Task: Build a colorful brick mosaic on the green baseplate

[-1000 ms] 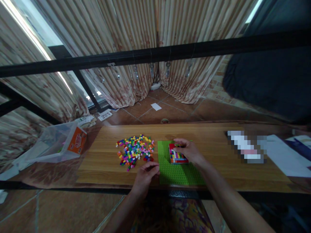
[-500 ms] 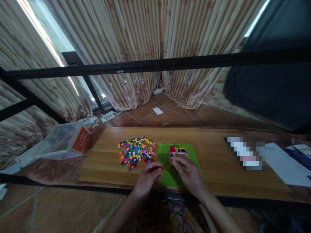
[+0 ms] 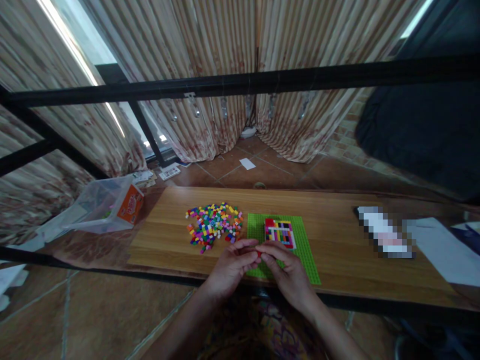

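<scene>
Two bare hands meet above the front edge of a wooden worktop [image 3: 348,270], near the middle of that edge. The left hand [image 3: 229,266] has its thumb and fingers pinched on a small red brick [image 3: 259,254]. The right hand [image 3: 288,270] has its fingers curled in, their tips touching or almost touching that brick; whether they grip it too, I cannot tell.

Beneath and just behind the hands lies a green studded board [image 3: 305,250], its front edge close to the worktop's front edge. On the board, nearer its back edge than its front, sits a low rectangular block build [image 3: 280,233] in many colors, red at its back left corner.

Left of the board, a loose heap of bright bricks [image 3: 215,225] spreads toward the worktop's left edge. Past that edge stands a clear plastic box [image 3: 101,200] with an orange label [image 3: 130,204]. Toward the worktop's right edge lies a pixelated object [image 3: 384,232], and near it a white sheet [image 3: 442,250]. Striped curtains [image 3: 210,50] hang beyond.
</scene>
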`<state>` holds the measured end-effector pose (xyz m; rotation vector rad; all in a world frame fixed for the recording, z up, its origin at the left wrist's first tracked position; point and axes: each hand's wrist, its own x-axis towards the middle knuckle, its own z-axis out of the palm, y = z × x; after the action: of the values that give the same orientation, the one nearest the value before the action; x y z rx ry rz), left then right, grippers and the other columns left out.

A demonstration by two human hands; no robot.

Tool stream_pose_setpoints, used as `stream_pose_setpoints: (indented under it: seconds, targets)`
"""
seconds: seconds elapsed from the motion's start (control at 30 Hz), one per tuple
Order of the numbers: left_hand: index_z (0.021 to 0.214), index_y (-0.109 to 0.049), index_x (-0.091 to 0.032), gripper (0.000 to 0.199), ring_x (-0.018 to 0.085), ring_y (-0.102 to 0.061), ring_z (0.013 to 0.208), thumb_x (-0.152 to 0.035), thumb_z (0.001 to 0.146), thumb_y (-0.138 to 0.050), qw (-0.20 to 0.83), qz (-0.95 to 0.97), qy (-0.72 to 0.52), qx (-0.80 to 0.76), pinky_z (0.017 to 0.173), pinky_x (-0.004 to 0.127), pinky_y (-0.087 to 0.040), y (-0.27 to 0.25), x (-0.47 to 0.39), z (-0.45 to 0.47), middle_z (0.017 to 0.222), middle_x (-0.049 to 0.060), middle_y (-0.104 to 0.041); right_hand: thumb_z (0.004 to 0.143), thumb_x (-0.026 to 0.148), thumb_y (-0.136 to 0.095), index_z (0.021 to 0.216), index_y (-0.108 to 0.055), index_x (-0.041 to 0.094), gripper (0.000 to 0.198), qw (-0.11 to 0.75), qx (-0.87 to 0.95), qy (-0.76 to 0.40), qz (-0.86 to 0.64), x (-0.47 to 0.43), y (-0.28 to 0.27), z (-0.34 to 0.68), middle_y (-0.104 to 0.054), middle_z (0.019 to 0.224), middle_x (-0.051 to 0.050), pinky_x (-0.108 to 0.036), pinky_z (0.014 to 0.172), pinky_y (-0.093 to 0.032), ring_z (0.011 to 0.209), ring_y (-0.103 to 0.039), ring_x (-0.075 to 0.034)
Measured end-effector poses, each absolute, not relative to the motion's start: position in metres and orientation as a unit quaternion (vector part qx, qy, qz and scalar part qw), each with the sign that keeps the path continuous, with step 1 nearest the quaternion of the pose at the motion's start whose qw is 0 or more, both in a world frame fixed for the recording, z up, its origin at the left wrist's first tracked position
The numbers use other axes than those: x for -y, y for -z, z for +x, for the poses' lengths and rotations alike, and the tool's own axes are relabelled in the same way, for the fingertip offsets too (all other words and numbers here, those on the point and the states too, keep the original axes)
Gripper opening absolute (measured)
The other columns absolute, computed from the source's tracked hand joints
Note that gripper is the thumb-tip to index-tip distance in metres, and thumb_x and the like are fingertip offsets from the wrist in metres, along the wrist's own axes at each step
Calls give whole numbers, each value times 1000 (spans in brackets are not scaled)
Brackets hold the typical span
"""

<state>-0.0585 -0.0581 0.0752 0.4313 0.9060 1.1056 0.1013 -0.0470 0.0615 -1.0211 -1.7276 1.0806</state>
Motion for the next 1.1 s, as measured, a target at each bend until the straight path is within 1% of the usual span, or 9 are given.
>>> stream_pose_setpoints:
  seconds: [0.27, 0.37, 0.47, 0.53, 0.6, 0.67, 0.83, 1.0, 1.1]
  targets:
    - [95, -71, -14, 42, 10, -64, 76, -16, 56, -86, 761, 179, -472, -407, 72, 20, -48, -71, 59, -61, 87, 3, -71, 93, 32, -52, 105, -70, 30, 22, 404, 704, -418, -407, 52, -62, 99, -65, 103, -3, -31, 87, -50, 99, -61, -17]
    - [95, -71, -14, 41, 10, -63, 76, -19, 57, -86, 755, 193, -471, -413, 71, 20, -47, -70, 59, -60, 90, 5, -71, 91, 34, -54, 100, -71, 30, 20, 404, 706, -392, -430, 48, -60, 105, -66, 105, -3, -32, 88, -49, 101, -61, -18]
    - [98, -70, -14, 41, 9, -61, 71, -24, 61, -84, 729, 220, -463, -453, 67, 20, -46, -69, 58, -63, 91, 7, -71, 90, 37, -55, 96, -72, 28, 20, 428, 691, -339, -474, 30, -55, 120, -66, 106, -5, -35, 90, -48, 102, -61, -20]
    - [97, -69, -14, 39, 9, -59, 67, -28, 63, -82, 696, 250, -463, -488, 63, 20, -45, -66, 58, -68, 88, 6, -71, 89, 39, -55, 94, -72, 26, 23, 442, 680, -290, -508, 12, -53, 131, -66, 104, -6, -38, 90, -47, 100, -61, -21]
    - [92, -69, -14, 35, 9, -57, 63, -32, 64, -80, 657, 285, -470, -516, 59, 20, -43, -60, 58, -74, 78, 4, -69, 88, 40, -53, 93, -73, 24, 26, 429, 680, -253, -539, -8, -50, 140, -66, 101, -7, -39, 87, -47, 95, -61, -22]
    - [88, -69, -14, 33, 10, -56, 61, -34, 63, -79, 617, 316, -473, -543, 59, 21, -43, -53, 58, -81, 70, 1, -66, 88, 40, -52, 92, -73, 23, 27, 409, 689, -233, -551, -26, -48, 144, -66, 98, -7, -39, 87, -47, 93, -60, -22]
    - [85, -69, -16, 30, 13, -60, 67, -34, 62, -77, 549, 348, -467, -600, 65, 24, -47, -39, 61, -97, 74, 2, -68, 87, 33, -50, 89, -74, 23, 26, 365, 719, -246, -538, -47, -42, 137, -67, 96, -6, -38, 87, -46, 91, -59, -20]
    - [85, -69, -15, 34, 10, -53, 55, -38, 61, -77, 549, 324, -463, -615, 52, 20, -41, -36, 62, -106, 62, -1, -63, 85, 29, -50, 88, -74, 21, 25, 349, 726, -256, -535, -51, -41, 133, -69, 92, -6, -38, 87, -45, 90, -60, -20]
    - [85, -69, -15, 36, 9, -52, 53, -40, 60, -77, 552, 320, -464, -615, 51, 20, -41, -37, 60, -107, 62, -1, -62, 83, 30, -52, 88, -74, 20, 24, 351, 705, -298, -539, -52, -39, 134, -71, 92, -5, -36, 84, -46, 88, -63, -19]
